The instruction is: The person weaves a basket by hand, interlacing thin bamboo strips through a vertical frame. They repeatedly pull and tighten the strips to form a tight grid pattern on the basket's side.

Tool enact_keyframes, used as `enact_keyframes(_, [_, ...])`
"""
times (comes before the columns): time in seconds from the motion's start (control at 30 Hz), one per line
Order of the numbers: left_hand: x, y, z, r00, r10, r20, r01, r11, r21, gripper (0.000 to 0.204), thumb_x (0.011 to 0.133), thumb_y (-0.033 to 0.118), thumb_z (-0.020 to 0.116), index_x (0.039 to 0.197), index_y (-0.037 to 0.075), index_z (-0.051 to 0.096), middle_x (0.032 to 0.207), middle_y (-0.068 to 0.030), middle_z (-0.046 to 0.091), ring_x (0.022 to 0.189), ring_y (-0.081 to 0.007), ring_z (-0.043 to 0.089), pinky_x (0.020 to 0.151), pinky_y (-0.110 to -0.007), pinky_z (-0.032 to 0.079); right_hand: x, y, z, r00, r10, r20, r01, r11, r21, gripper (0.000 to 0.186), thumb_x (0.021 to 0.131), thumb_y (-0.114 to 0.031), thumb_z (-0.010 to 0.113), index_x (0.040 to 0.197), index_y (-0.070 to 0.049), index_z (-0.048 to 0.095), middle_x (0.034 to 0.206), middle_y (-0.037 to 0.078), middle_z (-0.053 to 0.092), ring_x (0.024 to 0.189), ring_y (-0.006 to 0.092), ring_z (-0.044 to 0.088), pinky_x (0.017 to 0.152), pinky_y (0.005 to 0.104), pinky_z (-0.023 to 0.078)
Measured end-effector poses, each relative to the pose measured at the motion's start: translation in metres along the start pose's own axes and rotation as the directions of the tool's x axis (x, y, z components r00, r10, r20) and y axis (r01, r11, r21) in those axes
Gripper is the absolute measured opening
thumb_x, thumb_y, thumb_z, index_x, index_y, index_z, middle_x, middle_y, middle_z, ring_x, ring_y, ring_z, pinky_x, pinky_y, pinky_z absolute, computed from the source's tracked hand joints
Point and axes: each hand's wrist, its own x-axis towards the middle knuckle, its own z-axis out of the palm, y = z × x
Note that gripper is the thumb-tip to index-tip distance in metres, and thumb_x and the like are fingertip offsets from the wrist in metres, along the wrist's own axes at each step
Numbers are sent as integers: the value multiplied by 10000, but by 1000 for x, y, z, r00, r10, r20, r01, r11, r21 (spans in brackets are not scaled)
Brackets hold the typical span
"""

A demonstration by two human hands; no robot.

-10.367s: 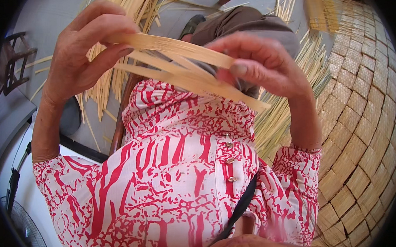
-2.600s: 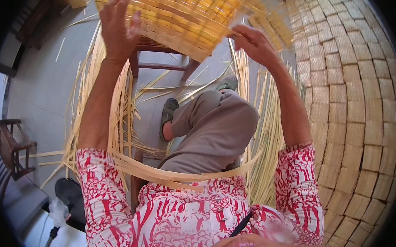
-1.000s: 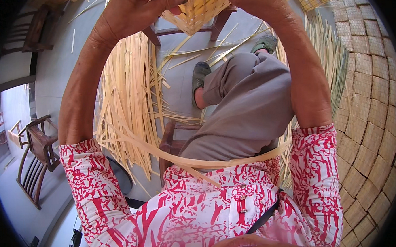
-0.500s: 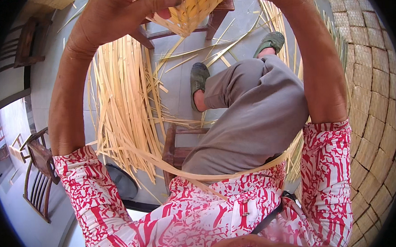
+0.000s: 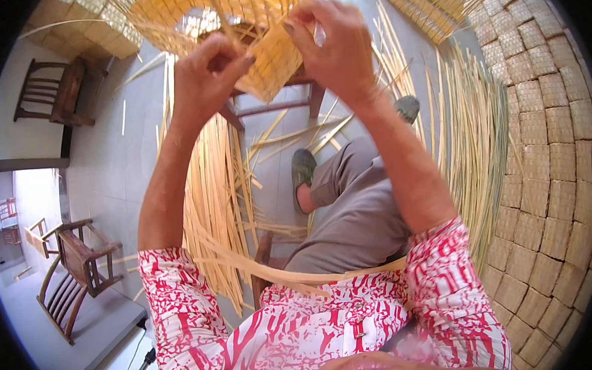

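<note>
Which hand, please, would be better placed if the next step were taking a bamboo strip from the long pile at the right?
Probably the right hand: it is nearer those bamboo strips, while the left hand is farther, across the woven basket's corner.

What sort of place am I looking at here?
Probably a small basket-weaving workshop, perhaps in someone's home. The left hand and right hand are at a yellow woven basket, long pale strips lie on the floor, and rows of woven pieces are at the right.

dark wooden chairs stand on the grey floor at the left.
</note>
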Motion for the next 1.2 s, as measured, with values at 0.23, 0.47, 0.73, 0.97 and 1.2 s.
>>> enact_keyframes(0.23, [-17,-7,-11,990,-57,131,92,956,-280,101,903,29,710,858,-6,627,729,22,614,662,-21,596,570,-203,487,-21,17,10,444,621,645,-644,-280,712,230,1037,-95,463,1218,-16,580,945,67,680,796,164,665,708,314,578])
enact_keyframes(0.47, [-17,-18,1,997,-3,-78,-10,987,-161,204,821,110,835,846,22,653,768,18,608,659,-40,559,592,-215,471,-5,35,21,641,122,758,-545,-624,561,234,1012,-252,610,1094,-35,641,1048,118,697,818,106,648,635,191,528])
enact_keyframes(0.73, [-19,-21,5,988,20,-151,-48,983,-179,198,812,116,836,855,36,659,783,4,625,676,-63,581,613,-237,490,17,-38,8,807,36,589,-553,393,734,394,912,-276,760,1217,-43,667,1082,32,693,982,97,629,823,247,498])
enact_keyframes(0.97, [-19,-19,14,985,68,-159,-96,979,-180,207,813,135,837,861,37,662,799,-12,645,680,-86,603,630,-253,508,13,-52,13,877,162,452,-466,516,719,324,963,-313,690,808,-36,628,813,8,613,727,69,530,631,269,414])
enact_keyframes(1.2, [-20,-22,24,976,74,-203,-121,966,-230,196,818,111,829,864,27,658,813,-23,661,689,-85,622,629,-247,513,18,-66,7,793,491,361,-561,357,747,416,1030,-255,446,737,-7,605,662,46,580,621,101,531,609,264,454])
